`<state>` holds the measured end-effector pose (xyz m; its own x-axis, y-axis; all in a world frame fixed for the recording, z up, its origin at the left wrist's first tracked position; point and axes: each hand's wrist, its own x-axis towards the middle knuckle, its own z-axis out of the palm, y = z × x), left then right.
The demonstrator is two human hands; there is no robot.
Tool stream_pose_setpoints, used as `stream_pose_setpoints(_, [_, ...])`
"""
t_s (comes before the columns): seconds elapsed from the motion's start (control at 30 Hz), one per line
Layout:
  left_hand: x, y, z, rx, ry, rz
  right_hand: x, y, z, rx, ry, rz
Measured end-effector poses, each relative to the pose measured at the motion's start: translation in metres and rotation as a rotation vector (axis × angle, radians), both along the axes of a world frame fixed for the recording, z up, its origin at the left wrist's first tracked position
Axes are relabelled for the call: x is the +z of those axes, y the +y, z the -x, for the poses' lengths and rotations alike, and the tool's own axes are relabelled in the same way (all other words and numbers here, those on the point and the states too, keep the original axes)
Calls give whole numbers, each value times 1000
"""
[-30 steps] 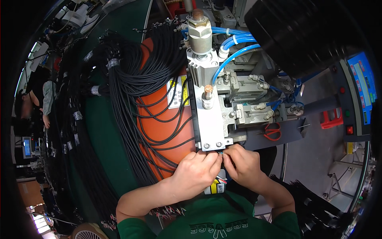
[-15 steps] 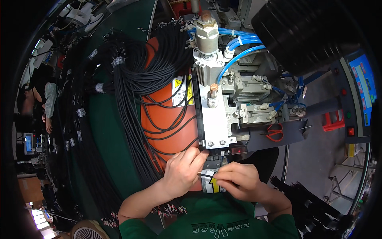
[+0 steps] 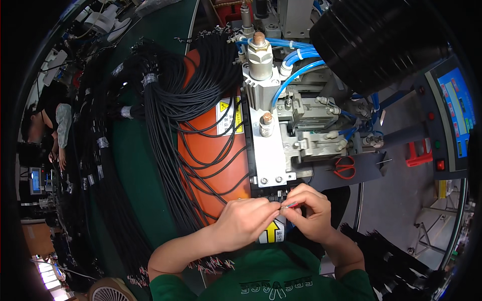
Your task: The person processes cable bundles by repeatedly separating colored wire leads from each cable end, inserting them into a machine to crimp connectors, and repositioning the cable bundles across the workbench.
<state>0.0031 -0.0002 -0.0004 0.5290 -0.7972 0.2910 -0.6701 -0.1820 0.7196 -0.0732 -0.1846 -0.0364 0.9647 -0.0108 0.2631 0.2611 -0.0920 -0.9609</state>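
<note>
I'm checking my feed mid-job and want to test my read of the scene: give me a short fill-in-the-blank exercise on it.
1. The left hand and right hand pinch thin wire ends just below the ____ metal plate.
2. The air hoses on the machine are ____.
3. The scissors have ____ handles.
4. The bundled cables are ____.

Missing words: silver; blue; red; black

thin red-tipped wire end point(image 3: 290, 205), pinched between both hands, beneath metal press

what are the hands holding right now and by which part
Both hands pinch the thin coloured wire ends of a black cable at their tips, the left hand and the right hand meeting just below the machine's metal plate.
</note>
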Motion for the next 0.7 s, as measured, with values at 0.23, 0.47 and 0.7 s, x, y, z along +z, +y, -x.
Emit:
stream_pose_setpoints(0.23, [1, -5, 2, 16, 289, -30, -10, 21, 7, -310, -411, 629])
stream_pose_setpoints(0.47, [0, -4, 1, -12, 295, -53, -12, -5, 4, 86, 383, -742])
stream_pose_setpoints(0.7, [-2, -2, -5, -54, 401, -32, 5, -18, -4, 226, 541, -583])
